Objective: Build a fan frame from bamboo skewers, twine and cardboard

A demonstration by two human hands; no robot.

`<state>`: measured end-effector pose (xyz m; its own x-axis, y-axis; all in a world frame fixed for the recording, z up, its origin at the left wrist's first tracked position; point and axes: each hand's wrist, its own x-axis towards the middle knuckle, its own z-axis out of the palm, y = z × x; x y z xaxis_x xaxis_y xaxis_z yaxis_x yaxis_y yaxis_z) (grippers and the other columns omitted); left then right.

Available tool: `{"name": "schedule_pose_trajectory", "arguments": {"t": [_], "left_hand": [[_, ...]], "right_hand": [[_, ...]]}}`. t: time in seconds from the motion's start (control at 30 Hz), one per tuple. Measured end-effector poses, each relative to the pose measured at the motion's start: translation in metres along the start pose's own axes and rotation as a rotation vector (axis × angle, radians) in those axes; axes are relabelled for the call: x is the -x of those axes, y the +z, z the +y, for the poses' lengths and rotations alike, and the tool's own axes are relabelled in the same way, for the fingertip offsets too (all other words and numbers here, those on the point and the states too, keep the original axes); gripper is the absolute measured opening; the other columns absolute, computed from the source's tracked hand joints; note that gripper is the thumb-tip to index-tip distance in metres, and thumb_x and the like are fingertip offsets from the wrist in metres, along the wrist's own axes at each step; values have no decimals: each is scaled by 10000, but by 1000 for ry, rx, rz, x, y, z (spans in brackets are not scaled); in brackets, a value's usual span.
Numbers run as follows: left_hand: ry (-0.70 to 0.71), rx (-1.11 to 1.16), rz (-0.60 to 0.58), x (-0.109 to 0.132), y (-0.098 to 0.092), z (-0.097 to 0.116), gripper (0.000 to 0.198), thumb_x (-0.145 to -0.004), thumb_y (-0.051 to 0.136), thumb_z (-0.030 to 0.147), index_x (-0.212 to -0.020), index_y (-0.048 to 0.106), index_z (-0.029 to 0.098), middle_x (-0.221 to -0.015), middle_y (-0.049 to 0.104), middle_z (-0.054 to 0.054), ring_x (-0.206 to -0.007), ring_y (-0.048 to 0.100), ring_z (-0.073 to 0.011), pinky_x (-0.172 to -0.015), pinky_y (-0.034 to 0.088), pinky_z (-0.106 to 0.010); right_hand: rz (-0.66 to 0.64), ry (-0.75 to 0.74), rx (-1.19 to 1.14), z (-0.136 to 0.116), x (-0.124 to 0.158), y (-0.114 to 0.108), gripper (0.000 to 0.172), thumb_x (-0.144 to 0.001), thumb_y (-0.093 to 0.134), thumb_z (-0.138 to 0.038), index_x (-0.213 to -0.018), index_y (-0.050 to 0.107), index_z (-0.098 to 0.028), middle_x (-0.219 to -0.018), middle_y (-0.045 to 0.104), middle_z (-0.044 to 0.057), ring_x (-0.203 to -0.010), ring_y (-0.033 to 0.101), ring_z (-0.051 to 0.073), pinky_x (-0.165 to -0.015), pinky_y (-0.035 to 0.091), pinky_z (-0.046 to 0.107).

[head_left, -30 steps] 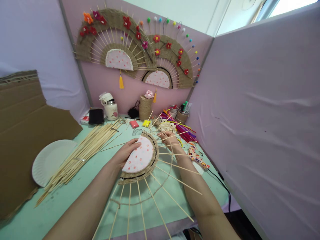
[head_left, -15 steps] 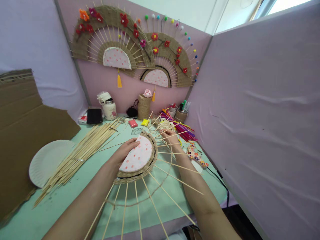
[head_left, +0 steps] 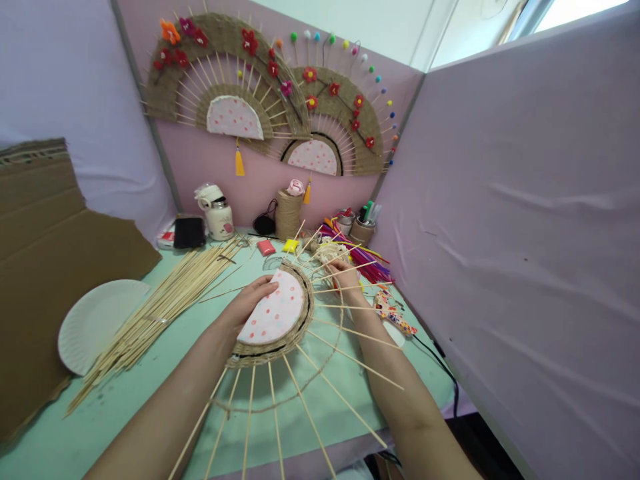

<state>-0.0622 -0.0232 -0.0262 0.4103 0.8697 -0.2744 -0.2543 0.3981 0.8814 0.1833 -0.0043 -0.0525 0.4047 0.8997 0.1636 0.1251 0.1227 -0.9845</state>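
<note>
A half-round fan frame with a dotted pink-and-white centre, a woven twine band and a black line tilts above the table. Thin bamboo sticks spread out from its rim. My left hand is closed on the straight edge, fingers across the dotted front and the thumb hidden. A strand of twine curves across the sticks, starting near the lower ones. Among the upper sticks, my right hand pinches this twine; sticks partly cover its fingers.
A bundle of bamboo sticks lies beside a paper plate and cardboard. Behind are a bottle, a twine spool and pipe cleaners. A patterned glue gun lies right; finished fans hang behind.
My right hand has shifted slightly right and down with the twine. The fan frame has moved very slightly left; my left hand keeps its hold.
</note>
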Motion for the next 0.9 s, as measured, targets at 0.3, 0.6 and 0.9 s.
{"name": "schedule_pose_trajectory", "arguments": {"t": [0.3, 0.6, 0.9], "left_hand": [[-23, 28, -17, 0, 3, -1, 228, -767, 672, 152, -993, 642, 145, -713, 716, -28, -539, 665, -127, -493, 528, -192], [-56, 62, -40, 2, 7, -3, 237, -753, 683, 120, -987, 653, 134, -736, 728, -36, -535, 667, -131, -478, 531, -200], [10, 35, 94, -16, -7, -8, 285, -783, 680, 162, -1067, 666, 181, -917, 746, -32, -655, 681, -109, -562, 525, -166]], "right_hand": [[17, -19, -4, 4, -1, -1, 303, -587, 720, -444, -623, 644, -153, -631, 639, 33, -603, 530, 149, -559, 392, 272], [20, -31, 19, 15, -5, -3, 270, -615, 710, -421, -670, 675, -159, -604, 628, 24, -575, 536, 151, -521, 392, 265], [-4, -29, 73, 25, -14, -3, 262, -605, 716, -419, -677, 683, -169, -645, 670, 48, -621, 576, 174, -579, 430, 287]]}}
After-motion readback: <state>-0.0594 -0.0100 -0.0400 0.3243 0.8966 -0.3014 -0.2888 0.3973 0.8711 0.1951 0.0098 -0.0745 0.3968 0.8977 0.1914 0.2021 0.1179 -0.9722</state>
